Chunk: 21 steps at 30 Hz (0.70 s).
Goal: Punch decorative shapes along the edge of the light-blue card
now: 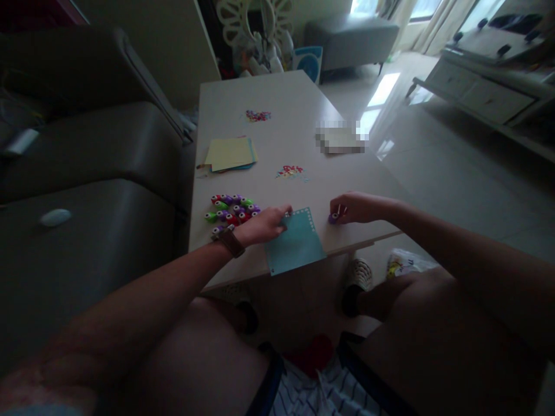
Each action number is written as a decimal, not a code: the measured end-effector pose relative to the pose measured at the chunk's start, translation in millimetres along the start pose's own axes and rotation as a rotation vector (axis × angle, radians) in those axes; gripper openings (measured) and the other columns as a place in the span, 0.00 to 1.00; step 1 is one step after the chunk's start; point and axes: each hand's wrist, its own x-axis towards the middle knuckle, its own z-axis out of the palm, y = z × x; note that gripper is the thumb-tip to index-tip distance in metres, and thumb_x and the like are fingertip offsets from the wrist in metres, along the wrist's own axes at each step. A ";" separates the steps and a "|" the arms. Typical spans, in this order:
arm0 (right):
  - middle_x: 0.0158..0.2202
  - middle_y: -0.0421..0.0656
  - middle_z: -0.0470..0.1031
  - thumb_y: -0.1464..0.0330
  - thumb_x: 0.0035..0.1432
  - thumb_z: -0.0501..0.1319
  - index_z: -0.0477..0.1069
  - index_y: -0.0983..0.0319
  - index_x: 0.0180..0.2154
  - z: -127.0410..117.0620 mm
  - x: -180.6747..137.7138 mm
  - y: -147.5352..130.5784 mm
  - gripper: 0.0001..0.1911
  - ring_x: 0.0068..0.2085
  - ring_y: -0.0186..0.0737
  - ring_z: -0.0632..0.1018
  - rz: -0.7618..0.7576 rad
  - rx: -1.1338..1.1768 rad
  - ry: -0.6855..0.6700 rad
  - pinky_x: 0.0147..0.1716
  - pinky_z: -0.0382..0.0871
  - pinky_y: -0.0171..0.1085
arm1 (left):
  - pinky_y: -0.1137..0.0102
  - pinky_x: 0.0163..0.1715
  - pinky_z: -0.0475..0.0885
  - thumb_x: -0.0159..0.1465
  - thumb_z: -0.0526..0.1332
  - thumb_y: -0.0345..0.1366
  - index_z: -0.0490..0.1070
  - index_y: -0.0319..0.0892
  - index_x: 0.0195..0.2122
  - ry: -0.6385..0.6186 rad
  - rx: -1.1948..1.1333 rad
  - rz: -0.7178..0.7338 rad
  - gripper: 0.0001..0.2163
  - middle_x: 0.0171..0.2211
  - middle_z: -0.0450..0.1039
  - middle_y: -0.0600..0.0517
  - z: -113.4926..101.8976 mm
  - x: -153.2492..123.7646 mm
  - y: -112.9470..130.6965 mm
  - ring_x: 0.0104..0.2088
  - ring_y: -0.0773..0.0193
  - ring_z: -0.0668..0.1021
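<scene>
The left hand [263,226] lies flat, fingers pressing the square teal paper sheet [296,242] at the pale table [277,98] edge. The right hand [351,208] pinches a small purple plastic punch [333,218] — fingers closed around it — just beside the sheet. No containers show; a cluster of coloured punches [233,208] lies loose near the left hand.

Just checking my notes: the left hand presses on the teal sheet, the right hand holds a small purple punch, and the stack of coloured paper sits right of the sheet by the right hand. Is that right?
Not quite. In the head view the paper stack lies to the far left, beyond the cluster of punches, not by the right hand. The rest holds: the left hand presses on the teal sheet, and the right hand holds the purple punch.
</scene>
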 end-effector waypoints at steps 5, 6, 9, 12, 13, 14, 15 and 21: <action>0.32 0.45 0.79 0.67 0.53 0.65 0.73 0.61 0.34 2.7 0.8 -5.8 0.06 0.33 0.42 0.78 -0.076 0.054 0.020 0.33 0.68 0.38 | 0.64 0.45 0.69 0.61 0.61 0.27 0.62 0.38 0.56 0.008 -0.011 -0.011 0.21 0.42 0.75 0.43 0.2 -0.4 1.3 0.44 0.54 0.77; 0.32 0.45 0.79 0.68 0.53 0.65 0.73 0.61 0.35 3.5 1.3 -6.7 0.06 0.34 0.42 0.78 -0.094 0.064 0.018 0.33 0.68 0.38 | 0.64 0.44 0.69 0.61 0.61 0.26 0.62 0.39 0.57 0.010 -0.017 -0.012 0.22 0.42 0.75 0.44 0.7 -0.4 0.9 0.43 0.54 0.77; 0.34 0.45 0.79 0.68 0.54 0.64 0.73 0.62 0.36 6.3 3.1 -10.0 0.06 0.35 0.42 0.79 -0.149 0.086 0.028 0.34 0.69 0.38 | 0.64 0.43 0.69 0.60 0.61 0.25 0.61 0.39 0.57 0.014 -0.032 -0.011 0.23 0.42 0.74 0.44 2.3 0.1 -1.2 0.41 0.55 0.77; 0.37 0.45 0.80 0.69 0.54 0.64 0.73 0.61 0.36 9.1 4.3 -15.3 0.05 0.37 0.41 0.79 -0.213 0.082 0.051 0.36 0.70 0.37 | 0.65 0.42 0.69 0.60 0.61 0.25 0.61 0.38 0.58 0.019 -0.054 0.001 0.24 0.40 0.74 0.45 3.6 0.4 -3.6 0.40 0.56 0.77; 0.37 0.45 0.80 0.70 0.54 0.64 0.73 0.61 0.35 10.0 4.6 -17.2 0.05 0.37 0.41 0.79 -0.231 0.076 0.059 0.36 0.70 0.37 | 0.65 0.42 0.69 0.60 0.61 0.25 0.61 0.38 0.58 0.022 -0.063 0.006 0.24 0.40 0.74 0.45 4.0 0.4 -4.1 0.40 0.56 0.77; 0.37 0.45 0.80 0.71 0.54 0.64 0.72 0.61 0.35 10.9 4.8 -19.0 0.05 0.36 0.40 0.78 -0.241 0.070 0.066 0.37 0.70 0.38 | 0.66 0.41 0.69 0.60 0.61 0.25 0.60 0.39 0.58 0.024 -0.072 0.010 0.24 0.40 0.74 0.45 4.2 0.4 -4.4 0.40 0.56 0.77; 0.36 0.45 0.80 0.71 0.53 0.65 0.72 0.61 0.35 11.7 4.9 -20.5 0.05 0.36 0.40 0.78 -0.243 0.065 0.071 0.37 0.70 0.38 | 0.66 0.41 0.69 0.60 0.61 0.25 0.60 0.39 0.58 0.026 -0.078 0.012 0.24 0.39 0.74 0.46 4.4 0.4 -4.6 0.40 0.57 0.77; 0.36 0.44 0.80 0.71 0.53 0.65 0.71 0.61 0.34 14.6 5.7 -24.9 0.06 0.36 0.40 0.78 -0.219 0.077 0.059 0.35 0.69 0.36 | 0.66 0.40 0.69 0.60 0.61 0.25 0.60 0.40 0.57 0.025 -0.087 0.006 0.24 0.38 0.74 0.47 3.3 -0.1 -2.3 0.39 0.57 0.77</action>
